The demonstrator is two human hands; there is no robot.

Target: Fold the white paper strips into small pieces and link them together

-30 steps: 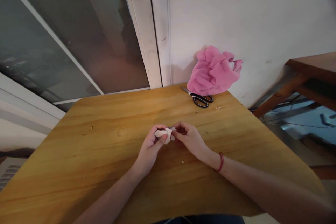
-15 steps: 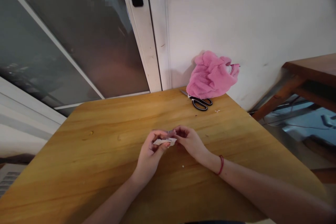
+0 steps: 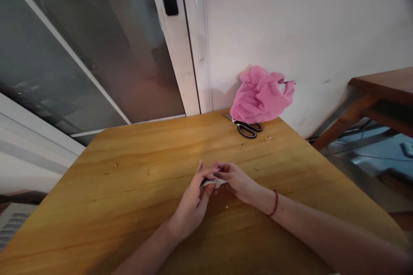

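Both hands meet over the middle of the wooden table (image 3: 138, 206). My left hand (image 3: 193, 200) is closed around a small whitish piece (image 3: 217, 183), its thumb along the near side and its fingers over the far side. A dark patch shows at the piece's left end; its kind I cannot make out. With fingers bent and pressed together, my right hand (image 3: 238, 182) pinches the right end of the same piece. The right fingertips are partly hidden behind it.
Black-handled scissors (image 3: 248, 129) lie at the table's back, partly under a bunched pink plush cloth (image 3: 261, 96) by the wall. Small scraps (image 3: 269, 139) and a tiny yellowish bit (image 3: 115, 165) lie on the tabletop. A glazed door (image 3: 176, 64) borders the far left; another wooden table (image 3: 380, 88) stands right.
The left fingers have moved up and over the whitish piece, covering more of it, and its dark part now shows. Both hands are slightly lower and further right in view, which has shifted slightly.
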